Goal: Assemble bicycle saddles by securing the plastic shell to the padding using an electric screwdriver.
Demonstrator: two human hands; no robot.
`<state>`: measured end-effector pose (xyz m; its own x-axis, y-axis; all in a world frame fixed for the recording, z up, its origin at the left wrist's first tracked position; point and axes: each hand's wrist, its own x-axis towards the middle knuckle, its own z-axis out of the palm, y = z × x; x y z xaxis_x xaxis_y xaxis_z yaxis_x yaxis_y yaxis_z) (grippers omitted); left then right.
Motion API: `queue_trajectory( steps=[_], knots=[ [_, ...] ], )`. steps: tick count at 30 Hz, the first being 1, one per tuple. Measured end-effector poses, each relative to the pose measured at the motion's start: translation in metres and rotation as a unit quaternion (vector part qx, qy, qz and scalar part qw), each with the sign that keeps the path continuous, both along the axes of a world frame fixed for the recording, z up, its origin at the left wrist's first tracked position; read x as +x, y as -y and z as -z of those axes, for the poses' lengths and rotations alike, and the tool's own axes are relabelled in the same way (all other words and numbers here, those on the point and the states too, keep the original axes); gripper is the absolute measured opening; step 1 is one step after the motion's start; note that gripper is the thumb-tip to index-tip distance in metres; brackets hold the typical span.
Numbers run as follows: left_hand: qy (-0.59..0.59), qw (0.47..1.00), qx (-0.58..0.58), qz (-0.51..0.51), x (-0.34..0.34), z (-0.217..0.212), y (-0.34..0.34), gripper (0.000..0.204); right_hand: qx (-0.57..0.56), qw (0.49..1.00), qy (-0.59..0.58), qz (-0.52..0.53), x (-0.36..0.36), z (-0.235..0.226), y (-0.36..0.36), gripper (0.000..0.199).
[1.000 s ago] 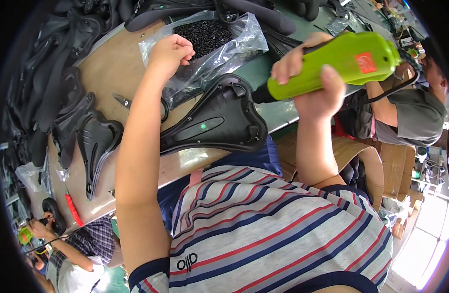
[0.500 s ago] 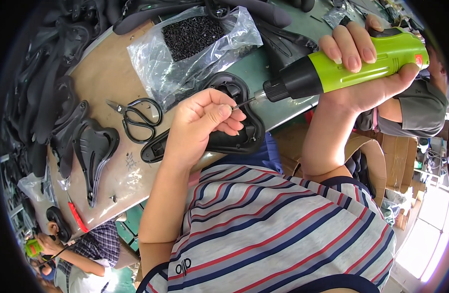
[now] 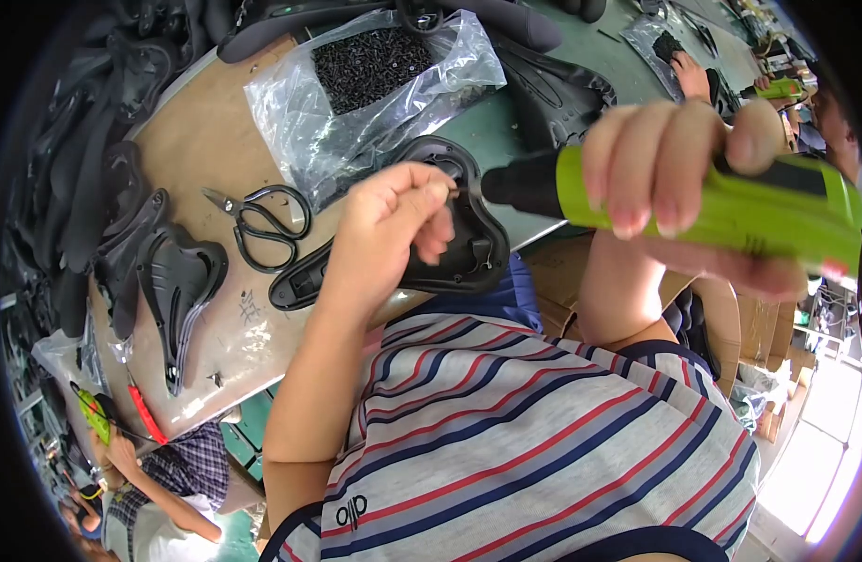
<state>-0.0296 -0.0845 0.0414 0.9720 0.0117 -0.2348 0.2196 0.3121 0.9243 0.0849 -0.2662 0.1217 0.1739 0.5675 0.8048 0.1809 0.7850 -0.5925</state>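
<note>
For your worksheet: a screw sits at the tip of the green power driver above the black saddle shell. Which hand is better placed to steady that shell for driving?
Left. The left hand is pinched at the driver tip, directly over the black saddle shell. The right hand is wrapped around the green power driver.

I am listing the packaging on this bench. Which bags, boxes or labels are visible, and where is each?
Clear plastic bag: bench top, crumpled, holds small black screws.
Second clear bag: far end, dark contents.
Cardboard boxes: brown, beside the bench at right.
Labels, screens: none legible.
</note>
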Motion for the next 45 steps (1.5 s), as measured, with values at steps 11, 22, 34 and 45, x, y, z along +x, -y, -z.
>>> queue_trajectory(
  steps=[11,22,34,45],
  knots=[
    [0.044,0.767,0.638,0.045,0.116,0.038,-0.081,0.02,-0.103,0.956,-0.223,0.16,0.012,0.018,-0.033,0.069],
    [0.047,0.925,0.358,-0.117,0.099,0.034,-0.089,0.009,-0.151,0.939,-0.202,0.235,-0.001,0.006,-0.043,0.073],
    [0.104,0.989,-0.031,-0.099,0.035,0.023,-0.036,0.014,-0.221,0.961,-0.101,0.133,0.017,0.032,-0.049,0.071],
    [0.018,0.991,-0.073,0.111,0.003,0.048,0.01,0.009,-0.171,0.957,-0.187,0.137,0.016,0.027,-0.066,0.071]
  ],
)
